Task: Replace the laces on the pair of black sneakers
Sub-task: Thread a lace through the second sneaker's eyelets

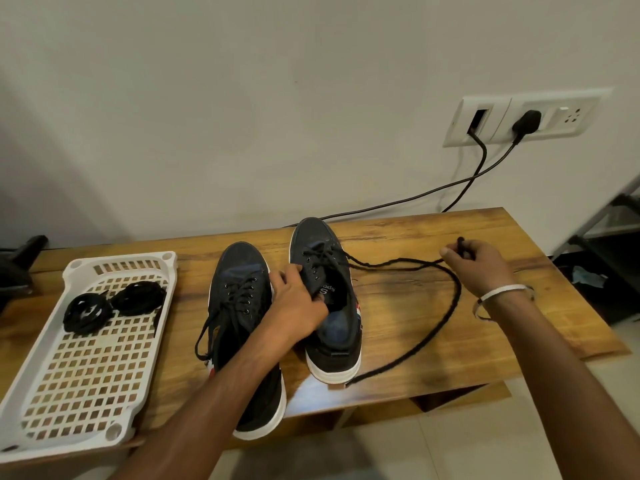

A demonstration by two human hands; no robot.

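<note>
Two black sneakers with white soles stand on the wooden table. The left sneaker is fully laced, its lace ends hanging loose at its left side. My left hand grips the tongue and collar of the right sneaker. A long black lace runs from that shoe's front eyelets out to the right, loops back, and its free end lies near the table's front edge. My right hand pinches this lace, lifted to the right of the shoe.
A white perforated plastic tray at the table's left holds two coiled black laces. Two black power cables hang from a wall socket behind the table. A metal rack stands at the right. The table's front edge is close.
</note>
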